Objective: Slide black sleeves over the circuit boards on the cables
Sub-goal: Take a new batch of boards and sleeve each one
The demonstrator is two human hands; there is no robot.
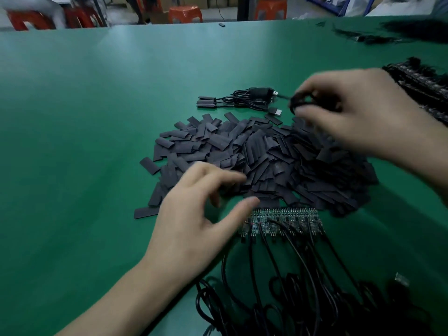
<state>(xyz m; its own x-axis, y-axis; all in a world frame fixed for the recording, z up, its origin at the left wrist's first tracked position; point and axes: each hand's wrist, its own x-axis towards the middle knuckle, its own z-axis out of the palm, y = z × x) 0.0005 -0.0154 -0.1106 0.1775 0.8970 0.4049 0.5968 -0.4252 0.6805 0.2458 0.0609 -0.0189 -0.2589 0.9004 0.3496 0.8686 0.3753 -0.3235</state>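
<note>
A big heap of flat black sleeves (pixel 261 154) lies in the middle of the green table (pixel 84 117). In front of it a row of joined circuit boards (pixel 283 220) has black cables (pixel 303 282) running toward me. My left hand (pixel 194 219) hovers over the near left edge of the heap, fingers loosely curved, holding nothing. My right hand (pixel 349 112) is above the far right of the heap and grips a coiled black cable (pixel 303 101). Behind the heap lie finished cables (pixel 242 100) with sleeves on their boards and a USB plug (pixel 275 111).
A dark stack of more cable assemblies (pixel 421 86) sits at the right edge. Loose black bits (pixel 363 37) lie at the far right of the table. Orange stools (pixel 185 13) stand beyond the far edge. The table's left half is bare green surface.
</note>
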